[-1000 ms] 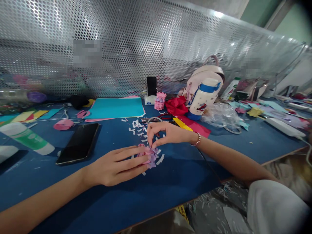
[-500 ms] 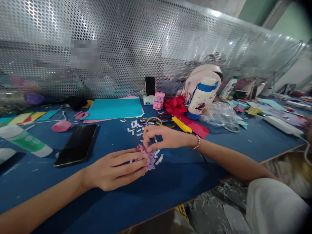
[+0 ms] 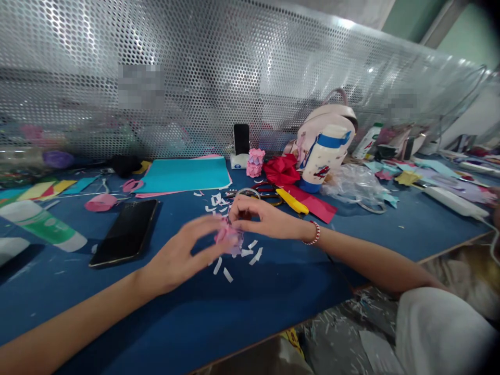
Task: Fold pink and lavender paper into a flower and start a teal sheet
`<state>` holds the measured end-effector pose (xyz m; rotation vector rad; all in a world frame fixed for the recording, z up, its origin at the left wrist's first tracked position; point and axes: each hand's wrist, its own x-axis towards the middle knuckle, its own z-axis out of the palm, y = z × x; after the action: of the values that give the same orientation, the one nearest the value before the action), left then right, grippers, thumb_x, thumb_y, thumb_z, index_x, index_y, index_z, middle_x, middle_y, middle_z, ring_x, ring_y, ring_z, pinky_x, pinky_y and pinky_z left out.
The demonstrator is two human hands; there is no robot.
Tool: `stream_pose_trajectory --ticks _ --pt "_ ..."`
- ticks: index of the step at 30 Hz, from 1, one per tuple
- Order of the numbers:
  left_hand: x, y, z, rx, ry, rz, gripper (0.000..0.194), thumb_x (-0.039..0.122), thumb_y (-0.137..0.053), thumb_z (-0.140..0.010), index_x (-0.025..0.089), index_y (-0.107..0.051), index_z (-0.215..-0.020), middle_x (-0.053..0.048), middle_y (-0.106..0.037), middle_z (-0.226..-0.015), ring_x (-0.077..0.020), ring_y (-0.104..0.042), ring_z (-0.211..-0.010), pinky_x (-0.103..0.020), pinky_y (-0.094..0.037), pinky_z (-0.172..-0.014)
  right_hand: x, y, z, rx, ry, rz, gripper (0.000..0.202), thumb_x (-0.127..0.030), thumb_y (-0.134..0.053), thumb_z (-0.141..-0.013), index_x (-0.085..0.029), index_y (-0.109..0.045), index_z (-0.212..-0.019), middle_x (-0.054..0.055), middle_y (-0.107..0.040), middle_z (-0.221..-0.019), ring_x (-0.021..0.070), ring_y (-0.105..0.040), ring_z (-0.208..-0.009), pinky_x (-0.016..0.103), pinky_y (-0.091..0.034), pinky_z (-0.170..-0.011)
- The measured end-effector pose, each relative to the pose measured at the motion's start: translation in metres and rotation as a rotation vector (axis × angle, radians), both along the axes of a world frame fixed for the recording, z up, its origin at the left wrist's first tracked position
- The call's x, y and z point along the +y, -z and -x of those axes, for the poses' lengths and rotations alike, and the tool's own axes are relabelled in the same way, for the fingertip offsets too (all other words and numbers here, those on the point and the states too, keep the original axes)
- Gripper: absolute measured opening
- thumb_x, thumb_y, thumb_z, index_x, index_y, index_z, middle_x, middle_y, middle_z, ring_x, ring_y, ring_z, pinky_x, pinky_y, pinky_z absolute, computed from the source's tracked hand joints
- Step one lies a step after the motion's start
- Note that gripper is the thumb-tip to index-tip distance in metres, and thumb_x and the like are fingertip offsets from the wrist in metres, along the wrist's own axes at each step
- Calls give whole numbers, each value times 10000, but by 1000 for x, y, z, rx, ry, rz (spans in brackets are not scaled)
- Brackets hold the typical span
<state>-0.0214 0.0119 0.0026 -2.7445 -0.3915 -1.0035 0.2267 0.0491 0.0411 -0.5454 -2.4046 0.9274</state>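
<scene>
A small pink and lilac folded paper piece [image 3: 228, 238] hangs just above the blue table [image 3: 273, 291]. My right hand [image 3: 258, 216] pinches its top with thumb and fingers. My left hand [image 3: 183, 258], blurred by motion, holds it from the left with raised fingertips. White paper scraps [image 3: 238, 258] lie on the table under and around it. Scissors [image 3: 253, 194] lie just behind my right hand.
A black phone [image 3: 125, 232] lies left of my hands, a green and white tube [image 3: 42, 225] farther left. Teal paper [image 3: 183, 173], red paper flower [image 3: 282, 169], a white bottle [image 3: 322, 156], a pink bag and a perforated metal screen stand behind.
The paper piece was pressed flat under my left fingers; now both hands have lifted it off the table. My left hand rose and tilted, my right hand closed onto the piece.
</scene>
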Motion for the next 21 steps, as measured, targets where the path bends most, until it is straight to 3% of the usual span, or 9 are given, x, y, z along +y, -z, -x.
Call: stream_pose_trajectory --ticks 2,4,7,11,17,21 --pt "2 2 -2 -118 -194 140 567 121 -622 -924 327 -483 -1434 -80 -572 -1368 -281 -515 -1347 -479 -477 -1116 1 3 1 67 91 3 126 -256 -580 -971 -177 -561 -875 9 -514 -920 129 -491 -845 276 -435 -786" --pt "6 5 -5 -199 -281 337 655 161 -645 -911 326 -390 -1491 -117 -457 -1457 -318 -454 -1385 -519 -503 -1076 2 6 2 96 167 -22 128 -265 -584 -970 -183 -560 -874 10 -497 -934 126 -486 -825 265 -436 -750" --pt "15 12 -7 -269 -222 742 780 252 -716 -865 350 -308 -1523 -125 -407 -1516 -313 -501 -1350 -463 -590 -965 0 10 2 80 223 -129 103 -263 -575 -974 -194 -563 -899 21 -498 -972 136 -494 -860 261 -442 -754" --pt "23 20 -8 -363 -80 1117 857 327 -791 -798 296 -326 -1517 -178 -504 -1468 -311 -654 -1182 -438 -631 -866 -5 11 2 2 237 -329 72 -256 -541 -992 -200 -559 -950 43 -514 -1043 154 -514 -942 282 -450 -836" --pt "11 8 -17 -492 -232 1184 704 438 -787 -785 172 -521 -1380 -167 -649 -1332 -312 -685 -1128 -481 -600 -932 -10 15 6 -41 228 -517 114 -293 -527 -999 -192 -566 -962 58 -537 -1026 173 -529 -955 293 -446 -807" --pt "5 6 -20 -552 -231 1155 643 413 -801 -768 167 -559 -1311 -151 -677 -1285 -301 -702 -1094 -447 -615 -904 -12 18 9 -12 246 -537 106 -280 -528 -995 -191 -567 -953 56 -535 -1007 174 -528 -947 301 -447 -827"
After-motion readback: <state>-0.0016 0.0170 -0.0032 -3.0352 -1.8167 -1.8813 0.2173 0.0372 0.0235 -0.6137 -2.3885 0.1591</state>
